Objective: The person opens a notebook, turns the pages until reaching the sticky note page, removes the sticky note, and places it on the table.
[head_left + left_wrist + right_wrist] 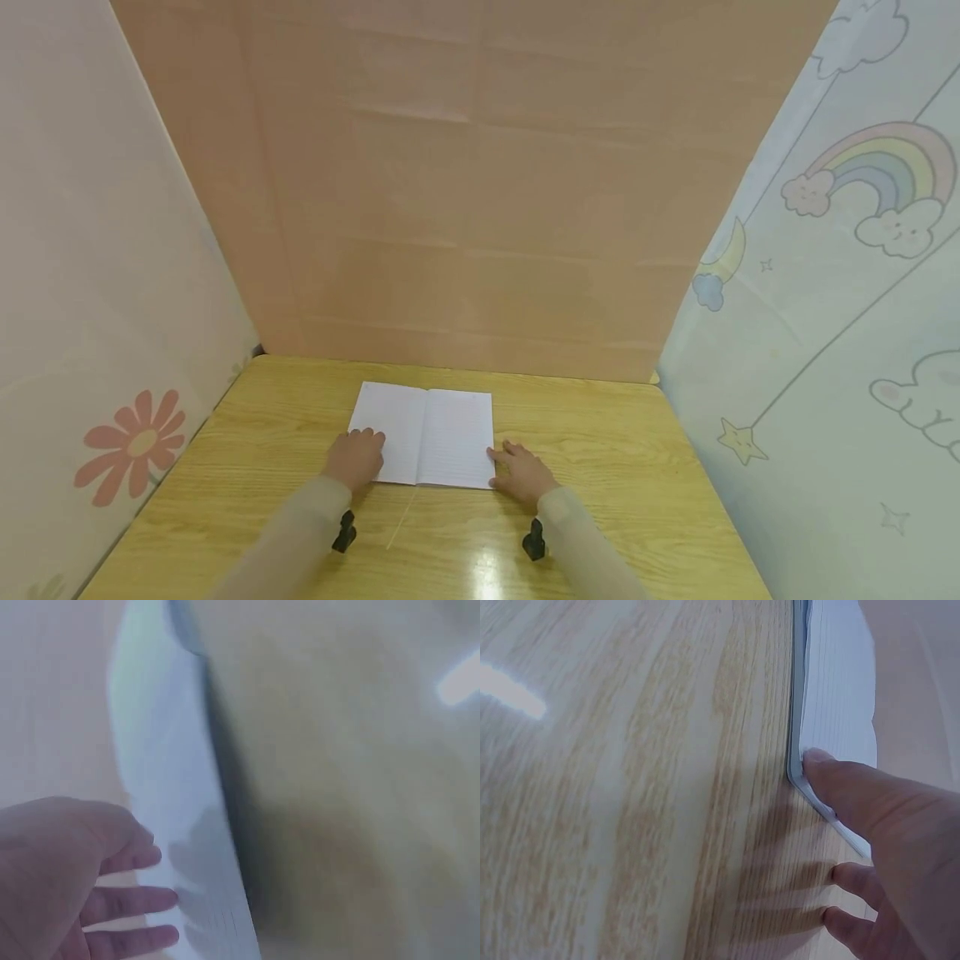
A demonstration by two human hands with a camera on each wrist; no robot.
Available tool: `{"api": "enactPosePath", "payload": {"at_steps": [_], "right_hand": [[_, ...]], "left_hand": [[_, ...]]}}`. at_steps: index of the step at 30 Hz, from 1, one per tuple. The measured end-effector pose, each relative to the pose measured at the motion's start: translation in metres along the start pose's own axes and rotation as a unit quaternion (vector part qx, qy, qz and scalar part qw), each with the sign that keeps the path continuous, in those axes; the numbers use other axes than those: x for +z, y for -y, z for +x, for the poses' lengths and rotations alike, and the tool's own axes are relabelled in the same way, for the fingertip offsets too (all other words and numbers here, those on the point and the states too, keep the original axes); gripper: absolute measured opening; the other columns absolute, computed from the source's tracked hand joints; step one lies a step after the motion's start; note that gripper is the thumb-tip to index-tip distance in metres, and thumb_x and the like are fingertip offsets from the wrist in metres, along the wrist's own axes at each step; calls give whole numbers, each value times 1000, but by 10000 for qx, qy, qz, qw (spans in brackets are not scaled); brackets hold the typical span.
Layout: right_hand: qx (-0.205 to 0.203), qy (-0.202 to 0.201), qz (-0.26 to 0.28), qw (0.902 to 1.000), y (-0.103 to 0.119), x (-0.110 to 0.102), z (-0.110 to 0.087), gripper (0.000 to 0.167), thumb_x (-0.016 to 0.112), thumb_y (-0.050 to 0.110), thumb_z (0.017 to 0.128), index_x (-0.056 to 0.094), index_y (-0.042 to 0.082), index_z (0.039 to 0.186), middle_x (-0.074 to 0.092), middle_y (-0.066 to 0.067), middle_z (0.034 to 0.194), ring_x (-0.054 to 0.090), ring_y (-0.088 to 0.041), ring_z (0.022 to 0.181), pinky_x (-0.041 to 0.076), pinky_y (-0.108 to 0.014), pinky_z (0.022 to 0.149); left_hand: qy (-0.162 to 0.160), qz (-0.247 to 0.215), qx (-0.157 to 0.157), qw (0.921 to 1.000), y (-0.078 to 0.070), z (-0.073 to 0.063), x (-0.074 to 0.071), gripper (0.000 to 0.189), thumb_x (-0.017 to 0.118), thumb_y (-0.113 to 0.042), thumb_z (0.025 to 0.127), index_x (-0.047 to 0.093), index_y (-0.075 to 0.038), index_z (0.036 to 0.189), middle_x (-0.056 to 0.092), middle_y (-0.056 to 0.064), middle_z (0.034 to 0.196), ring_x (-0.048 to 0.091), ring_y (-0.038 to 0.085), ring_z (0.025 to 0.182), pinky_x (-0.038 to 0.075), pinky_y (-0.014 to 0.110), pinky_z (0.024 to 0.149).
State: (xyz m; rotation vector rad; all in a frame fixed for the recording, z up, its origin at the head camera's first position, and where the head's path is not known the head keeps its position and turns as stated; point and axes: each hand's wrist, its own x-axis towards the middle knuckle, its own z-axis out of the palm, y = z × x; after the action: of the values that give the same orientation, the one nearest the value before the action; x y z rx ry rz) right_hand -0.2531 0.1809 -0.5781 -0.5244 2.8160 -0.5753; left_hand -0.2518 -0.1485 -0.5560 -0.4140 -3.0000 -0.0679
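An open notebook [457,437] with faintly lined white pages lies on the wooden table, its spine pointing toward me. Over the outer edge of the left page is my left hand [356,458]; in the left wrist view its loosely extended fingers [139,900] reach across the paper [176,757] and cast shadows on it. At the lower right corner of the notebook is my right hand [525,477]. Its thumb [840,776] rests on the page corner, while the other fingers spread beside the cover on the table. A thin pale ribbon [402,518] trails from the spine's lower end.
The wooden table [600,450] ends at a plain brownish-orange panel [465,208] behind. White sheets with cartoon prints stand along the left [112,250] and right sides. Each wrist bears a small black mount [534,540].
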Motion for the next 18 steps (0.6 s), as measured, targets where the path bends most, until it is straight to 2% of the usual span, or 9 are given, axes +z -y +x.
{"api": "enactPosePath", "payload": {"at_steps": [2, 5, 8, 11, 15, 18], "right_hand": [[3, -17, -23, 10000, 0, 1, 0, 58, 62, 40, 90, 47, 21, 143, 35, -19, 154, 33, -43, 142, 28, -71, 108], [24, -27, -87, 10000, 0, 1, 0, 58, 63, 40, 90, 47, 22, 143, 35, -18, 154, 33, -43, 142, 29, -70, 108], [35, -16, -70, 10000, 3, -2, -1, 58, 64, 38, 90, 47, 20, 143, 35, -19, 154, 33, -44, 141, 29, -69, 109], [47, -21, -26, 10000, 7, -5, -2, 58, 64, 36, 90, 48, 18, 142, 36, -20, 153, 33, -46, 141, 28, -70, 109], [54, -52, -175, 9998, 11, -7, -3, 58, 64, 38, 90, 49, 17, 142, 38, -22, 152, 36, -46, 139, 32, -69, 107], [73, -59, -284, 9996, 12, -8, -4, 59, 65, 38, 89, 49, 17, 141, 39, -22, 151, 37, -46, 138, 33, -69, 106]], "left_hand": [[-130, 65, -38, 9999, -13, 9, -11, 9, 62, -14, 87, 67, -7, 87, 65, 8, 77, 64, 27, 72, 56, 44, 72], [-448, -5, 140, 9989, -34, 22, -22, 10, 63, -14, 86, 70, -8, 90, 68, 8, 80, 66, 27, 77, 57, 44, 79], [-806, -101, 525, 9953, -57, 32, -27, 13, 66, -16, 85, 71, -9, 95, 71, 6, 87, 69, 24, 82, 57, 42, 84], [-982, -198, 878, 9911, -77, 40, -26, 22, 69, -21, 85, 71, -12, 106, 73, 4, 102, 69, 21, 96, 55, 39, 93], [-884, -240, 1291, 9874, -98, 44, -17, 34, 71, -28, 86, 66, -16, 117, 68, 4, 121, 64, 20, 114, 51, 40, 101], [-500, -208, 1577, 9860, -108, 43, -6, 42, 70, -34, 86, 62, -16, 124, 62, 6, 131, 59, 22, 121, 49, 42, 105]]}}
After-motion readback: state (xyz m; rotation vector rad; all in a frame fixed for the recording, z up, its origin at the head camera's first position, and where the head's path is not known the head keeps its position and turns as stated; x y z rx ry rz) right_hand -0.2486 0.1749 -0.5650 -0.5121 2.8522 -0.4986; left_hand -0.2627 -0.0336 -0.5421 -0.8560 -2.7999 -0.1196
